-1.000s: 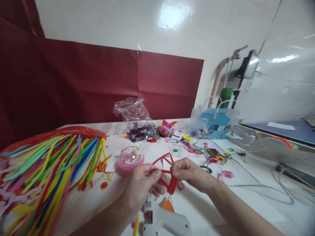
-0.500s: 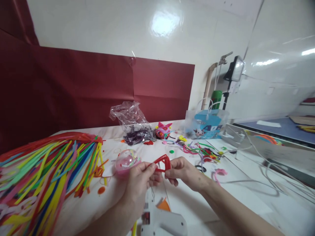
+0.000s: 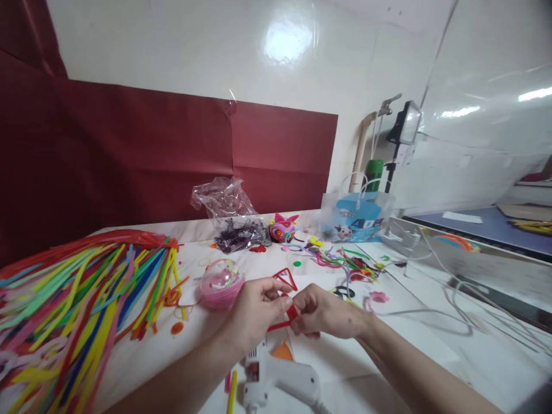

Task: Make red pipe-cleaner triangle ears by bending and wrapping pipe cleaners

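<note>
Left hand (image 3: 263, 313): 1, beyond the glue gun, thumb and fingers pinched together on the red frame (image 3: 292, 312). Right hand (image 3: 325, 313): 1, beyond the glue gun and to its right, fingertips closed on the same frame near its wider flat part.

Red frame: 1, thin-sided and bent, held off the table (image 3: 190, 351), just beyond the glue gun; partly covered by fingers. Whether its corners are joined cannot be told.

Handling, as judged: 2 light pinches close to the bend, 1 each side, should steady it better than a grip on the far sides. Pressure best kept small and even, since thin sides may twist or crease; the flat part best kept square to its neighbours.

Glue gun (image 3: 287, 374): 1, white, lying on its side; wrists best kept high of it, in case its tip is hot.

Orange piece (image 3: 282, 352): 1, just beyond the glue gun. Yellow strip (image 3: 233, 391): 1, to its left. Pink tub (image 3: 218, 294): 1, clear-topped, beyond it and left. Coloured strips (image 3: 99, 287): many, well left of it. Scissors (image 3: 345, 292): 1 pair, beyond it and right.
</note>
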`<state>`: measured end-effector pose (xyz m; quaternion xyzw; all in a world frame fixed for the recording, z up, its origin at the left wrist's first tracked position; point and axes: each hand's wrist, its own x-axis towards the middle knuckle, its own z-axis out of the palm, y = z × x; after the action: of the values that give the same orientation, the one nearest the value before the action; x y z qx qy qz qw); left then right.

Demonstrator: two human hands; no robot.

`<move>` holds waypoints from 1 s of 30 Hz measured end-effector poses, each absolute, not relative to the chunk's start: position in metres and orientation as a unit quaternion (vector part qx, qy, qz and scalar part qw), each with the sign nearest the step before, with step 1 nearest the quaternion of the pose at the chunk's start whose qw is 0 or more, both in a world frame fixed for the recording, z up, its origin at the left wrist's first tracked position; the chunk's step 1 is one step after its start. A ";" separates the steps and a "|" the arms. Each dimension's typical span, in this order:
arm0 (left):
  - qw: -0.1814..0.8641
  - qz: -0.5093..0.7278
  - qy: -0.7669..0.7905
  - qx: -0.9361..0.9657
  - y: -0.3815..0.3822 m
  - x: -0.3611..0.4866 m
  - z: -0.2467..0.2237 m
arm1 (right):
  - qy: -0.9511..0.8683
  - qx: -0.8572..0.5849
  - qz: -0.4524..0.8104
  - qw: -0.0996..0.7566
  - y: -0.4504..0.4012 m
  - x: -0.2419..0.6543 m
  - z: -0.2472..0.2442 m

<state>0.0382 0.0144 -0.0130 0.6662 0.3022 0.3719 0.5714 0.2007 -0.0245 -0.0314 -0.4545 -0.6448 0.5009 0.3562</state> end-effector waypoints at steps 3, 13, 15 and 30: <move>0.580 0.362 0.308 0.662 0.016 0.043 -0.016 | -0.633 -0.452 0.504 0.375 -0.030 0.203 -0.034; 0.619 0.369 0.320 0.615 0.008 0.045 -0.015 | -0.611 -0.471 0.454 0.445 -0.046 0.205 -0.033; 0.627 0.355 0.325 0.612 0.009 0.045 -0.019 | -0.611 -0.473 0.455 0.444 -0.047 0.205 -0.033; 0.560 0.352 0.349 0.664 0.008 0.027 -0.026 | -0.623 -0.481 0.449 0.423 -0.049 0.191 -0.039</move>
<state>0.0269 0.0080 -0.0258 0.6636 0.3494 0.3523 0.5598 0.1907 -0.0493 -0.0390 -0.4814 -0.6226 0.4494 0.4227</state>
